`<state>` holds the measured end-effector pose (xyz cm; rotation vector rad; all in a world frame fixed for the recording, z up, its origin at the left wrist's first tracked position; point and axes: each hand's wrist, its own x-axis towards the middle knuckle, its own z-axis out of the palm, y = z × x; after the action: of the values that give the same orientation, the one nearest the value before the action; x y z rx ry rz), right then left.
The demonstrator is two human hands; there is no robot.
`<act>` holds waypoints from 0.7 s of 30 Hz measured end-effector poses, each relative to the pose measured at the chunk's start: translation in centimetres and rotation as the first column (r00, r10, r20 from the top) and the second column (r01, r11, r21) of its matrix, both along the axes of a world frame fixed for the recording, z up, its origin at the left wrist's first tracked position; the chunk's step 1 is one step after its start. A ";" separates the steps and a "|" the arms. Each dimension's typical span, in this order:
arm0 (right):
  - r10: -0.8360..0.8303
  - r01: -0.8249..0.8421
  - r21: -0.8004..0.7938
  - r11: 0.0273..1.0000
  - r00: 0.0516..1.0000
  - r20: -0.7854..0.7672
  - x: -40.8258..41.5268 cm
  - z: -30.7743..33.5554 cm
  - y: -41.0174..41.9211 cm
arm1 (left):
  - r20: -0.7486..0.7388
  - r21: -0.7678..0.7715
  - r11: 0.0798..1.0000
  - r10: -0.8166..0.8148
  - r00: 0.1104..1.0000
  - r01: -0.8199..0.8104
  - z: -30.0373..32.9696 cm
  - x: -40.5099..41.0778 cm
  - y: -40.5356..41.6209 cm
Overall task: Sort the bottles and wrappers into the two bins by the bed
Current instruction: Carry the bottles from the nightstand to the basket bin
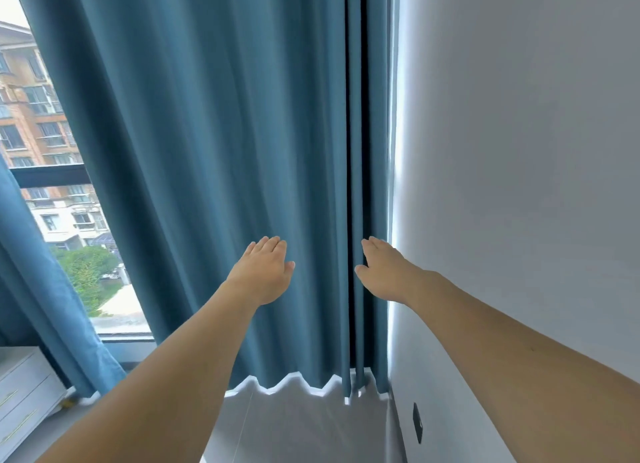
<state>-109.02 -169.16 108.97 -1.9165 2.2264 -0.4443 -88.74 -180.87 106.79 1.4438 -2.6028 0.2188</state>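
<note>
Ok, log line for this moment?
left hand: open, empty | right hand: open, empty | facing: curtain | bottles, wrappers, bins: not in view

Two hands: left hand (265,270) and right hand (382,272), both flat, fingers straight. Two blue curtain panels, a wide curtain (207,151) and a narrower left curtain (45,272). One window (52,151) (apartment blocks outside), one white drawer unit (24,400) with two gold handles showing, one wall socket (418,427).
</note>
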 end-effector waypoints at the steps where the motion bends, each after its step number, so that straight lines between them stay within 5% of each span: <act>1: -0.006 0.006 -0.001 1.000 1.000 -0.006 -0.4 0.0 -1.7 | 0.020 -0.004 1.000 -0.004 1.000 0.004 -0.1 -0.1 -1.6; 21: 0.101 -0.099 0.056 0.993 0.995 -0.027 -1.9 1.8 -42.3 | -0.217 0.092 0.977 0.206 0.954 -0.190 -0.9 1.5 -39.8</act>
<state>-110.96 -211.49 110.75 -2.0082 2.1254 -0.3387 -87.27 -220.64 105.84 1.6494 -2.3081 -0.0147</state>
